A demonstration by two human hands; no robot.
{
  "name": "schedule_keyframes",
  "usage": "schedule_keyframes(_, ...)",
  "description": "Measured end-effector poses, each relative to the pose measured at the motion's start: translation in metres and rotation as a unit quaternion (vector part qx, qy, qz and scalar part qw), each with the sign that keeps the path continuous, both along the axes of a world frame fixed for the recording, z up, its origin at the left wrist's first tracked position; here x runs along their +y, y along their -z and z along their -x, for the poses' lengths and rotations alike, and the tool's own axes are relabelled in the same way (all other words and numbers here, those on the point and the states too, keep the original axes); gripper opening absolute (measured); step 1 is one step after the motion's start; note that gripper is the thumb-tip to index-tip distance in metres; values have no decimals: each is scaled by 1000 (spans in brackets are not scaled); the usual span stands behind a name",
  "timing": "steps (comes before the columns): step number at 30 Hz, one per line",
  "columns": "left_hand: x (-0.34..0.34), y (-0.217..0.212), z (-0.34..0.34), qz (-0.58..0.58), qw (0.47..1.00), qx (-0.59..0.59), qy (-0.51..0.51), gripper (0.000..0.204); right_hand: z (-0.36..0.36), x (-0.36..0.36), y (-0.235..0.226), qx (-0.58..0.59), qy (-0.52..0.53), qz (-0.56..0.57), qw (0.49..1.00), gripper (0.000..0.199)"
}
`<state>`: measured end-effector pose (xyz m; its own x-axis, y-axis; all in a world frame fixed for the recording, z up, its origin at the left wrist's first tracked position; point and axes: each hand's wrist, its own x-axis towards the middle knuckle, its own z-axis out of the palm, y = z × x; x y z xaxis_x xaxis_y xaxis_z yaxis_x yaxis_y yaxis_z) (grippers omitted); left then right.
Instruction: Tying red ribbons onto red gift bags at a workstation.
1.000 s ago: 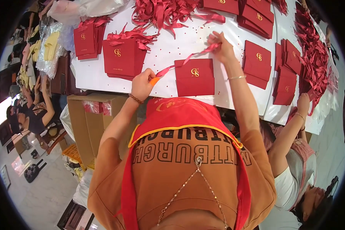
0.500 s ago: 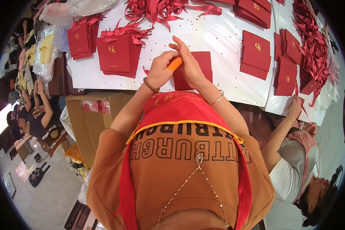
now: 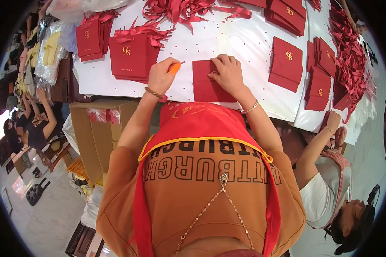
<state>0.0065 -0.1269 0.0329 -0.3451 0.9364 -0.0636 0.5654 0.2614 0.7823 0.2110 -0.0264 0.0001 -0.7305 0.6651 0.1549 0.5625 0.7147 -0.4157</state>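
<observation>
My left hand (image 3: pixel 160 76) is closed round an orange-handled tool (image 3: pixel 174 68) with a thin tip, held just above the white table. The tip points right, toward a flat red paper bag (image 3: pixel 203 88) lying in front of me. Over the bag's upper right part rests my right hand (image 3: pixel 228 76), its fingers bent and its thumb spread out to the left. It covers part of the bag's printed front.
Stacks of red ribbon-handled bags (image 3: pixel 129 60) lie at the left, with a ribbon heap (image 3: pixel 178 10) behind. More red bags (image 3: pixel 286 64) are at the right, near a co-worker's hand (image 3: pixel 333 121). A cardboard box (image 3: pixel 88 141) stands below the table's left edge.
My hands, together over the bag before, have come apart. The left one has moved left with the orange-handled tool; the right one has settled on the bag.
</observation>
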Motion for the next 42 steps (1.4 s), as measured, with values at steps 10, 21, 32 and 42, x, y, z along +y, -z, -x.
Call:
schedule_keyframes(10,19,32,-48,54,997,-45,27,14,4,18,-20,-125,6,223,967,32)
schedule_keyframes(21,32,33,-51,110,987,-118,3,18,-1,28,-19,-29,16,453,891,27)
schedule_keyframes(32,38,15,-46,128,988,-85,33,17,-3,26,-9,-28,30,451,892,31)
schedule_keyframes(42,40,14,-52,41,998,-3,54,15,0,23,-6,-15,64,458,887,34)
